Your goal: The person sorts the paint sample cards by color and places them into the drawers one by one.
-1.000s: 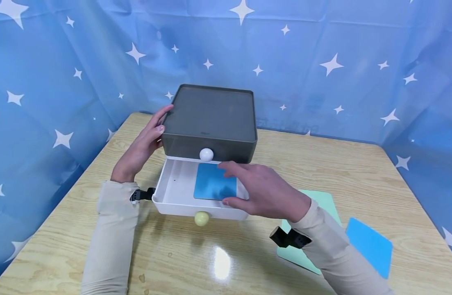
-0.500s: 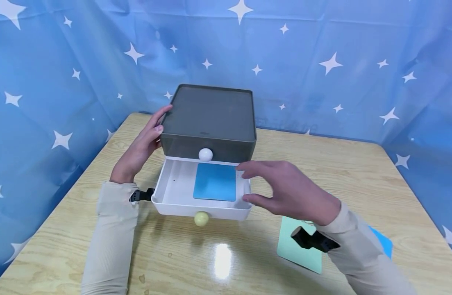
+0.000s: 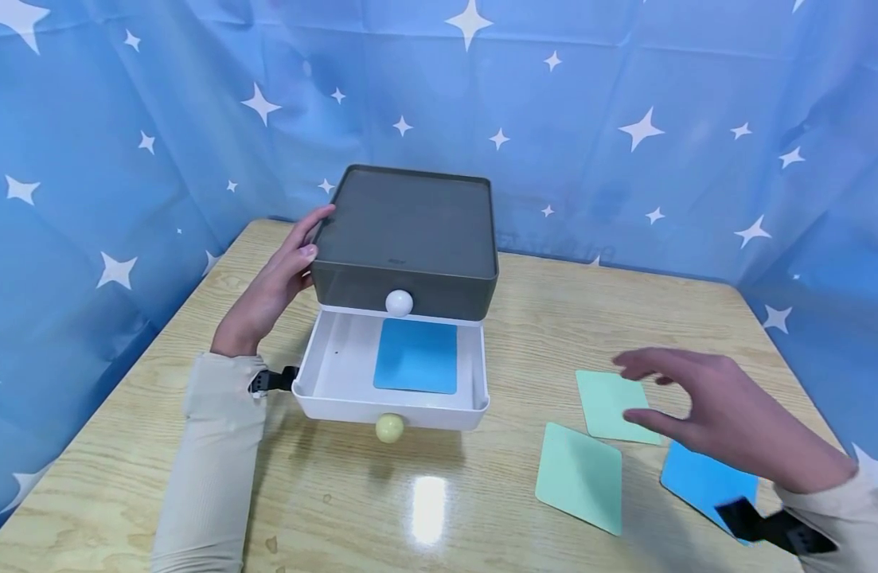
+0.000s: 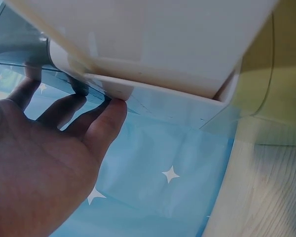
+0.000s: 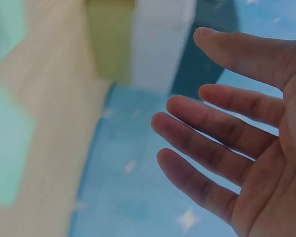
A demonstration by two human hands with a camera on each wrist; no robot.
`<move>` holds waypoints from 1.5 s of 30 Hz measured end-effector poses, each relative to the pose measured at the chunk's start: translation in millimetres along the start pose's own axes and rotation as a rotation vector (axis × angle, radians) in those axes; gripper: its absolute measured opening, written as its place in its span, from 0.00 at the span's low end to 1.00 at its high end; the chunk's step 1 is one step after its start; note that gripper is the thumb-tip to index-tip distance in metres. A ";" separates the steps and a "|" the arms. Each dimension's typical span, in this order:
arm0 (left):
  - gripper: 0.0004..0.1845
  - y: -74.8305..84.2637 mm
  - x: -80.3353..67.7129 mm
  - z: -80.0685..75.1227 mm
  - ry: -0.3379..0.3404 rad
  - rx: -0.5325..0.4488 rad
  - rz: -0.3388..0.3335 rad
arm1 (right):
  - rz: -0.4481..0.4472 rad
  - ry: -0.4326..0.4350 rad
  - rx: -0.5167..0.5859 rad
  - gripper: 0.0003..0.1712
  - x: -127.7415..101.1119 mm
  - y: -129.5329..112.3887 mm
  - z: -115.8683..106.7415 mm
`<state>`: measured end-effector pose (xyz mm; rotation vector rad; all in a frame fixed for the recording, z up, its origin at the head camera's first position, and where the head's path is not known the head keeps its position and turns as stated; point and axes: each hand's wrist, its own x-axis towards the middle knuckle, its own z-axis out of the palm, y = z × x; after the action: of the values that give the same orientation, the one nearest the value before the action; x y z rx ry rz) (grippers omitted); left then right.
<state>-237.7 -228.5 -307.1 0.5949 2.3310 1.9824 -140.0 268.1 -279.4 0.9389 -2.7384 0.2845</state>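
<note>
A small drawer unit (image 3: 410, 219) with a dark grey top stands at the back of the table. Its white drawer (image 3: 347, 374) is pulled out, and a blue card (image 3: 415, 356) lies flat inside, right of the middle. My left hand (image 3: 270, 290) rests with its fingers against the unit's left side; the left wrist view shows the fingertips (image 4: 119, 106) at the white tier. Over the right part of the table is my right hand (image 3: 725, 414), its fingers apart and nothing between them. Near it lie two light green cards (image 3: 610, 404) and another blue card (image 3: 707, 481), partly covered by the wrist strap.
A white knob (image 3: 399, 302) sits on the grey front, and a yellow-green knob (image 3: 390, 428) is at the open drawer's front. The wooden table (image 3: 353, 509) is backed by a blue curtain (image 3: 553, 143) with white stars.
My right hand has moved from over the blue card in the drawer out to the right, above the loose cards. That card stays in the drawer; my left hand keeps its place.
</note>
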 end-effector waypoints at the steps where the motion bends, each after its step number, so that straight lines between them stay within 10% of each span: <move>1: 0.29 0.0 -0.4 -0.2 0.002 0.000 -0.002 | 0.047 -0.031 -0.013 0.36 -9.1 7.6 2.7; 8: 0.29 0.0 -3.1 -1.3 0.006 -0.005 -0.009 | 0.308 -0.286 -0.075 0.43 -68.3 58.3 26.5; 16: 0.29 -0.2 -1.6 -1.5 0.009 -0.013 -0.001 | 0.414 -0.419 -0.036 0.60 -111.9 94.6 58.7; 45: 0.29 -1.4 1.1 0.4 0.005 -0.014 0.006 | 0.406 -0.313 -0.033 0.52 -103.6 83.4 60.8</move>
<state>-239.0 -227.9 -308.3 0.5978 2.3193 2.0035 -121.8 377.0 -375.3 0.4386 -3.2005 0.1692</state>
